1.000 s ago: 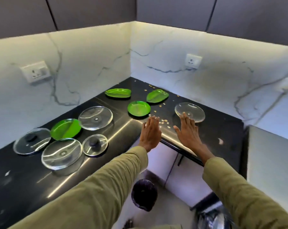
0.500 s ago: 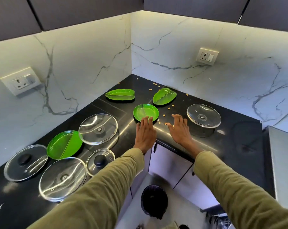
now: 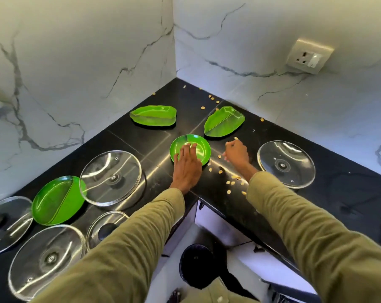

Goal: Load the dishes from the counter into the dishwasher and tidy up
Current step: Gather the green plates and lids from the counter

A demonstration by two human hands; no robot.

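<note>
While half a second ago both hands lay flat, now the left hand (image 3: pixel 188 164) rests open-fingered on the small round green plate (image 3: pixel 190 149); just beside it the right hand (image 3: pixel 236 153) is curled over the scattered pale seeds (image 3: pixel 233 182); crumb cleanup seems to be starting.

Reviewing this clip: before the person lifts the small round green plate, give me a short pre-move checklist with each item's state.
1. Left hand on the small round green plate, fingers flat: ok.
2. Plate gripped for lifting: not ok, only touched.
3. Plate free of neighbours; leaf-shaped green plate lies apart: ok.
4. Right hand free to help: cannot tell, fingers curled among the scattered pale seeds.
5. Black counter tidy: not ok, seeds remain.
6. Glass lid clear of right sleeve: ok.
</note>
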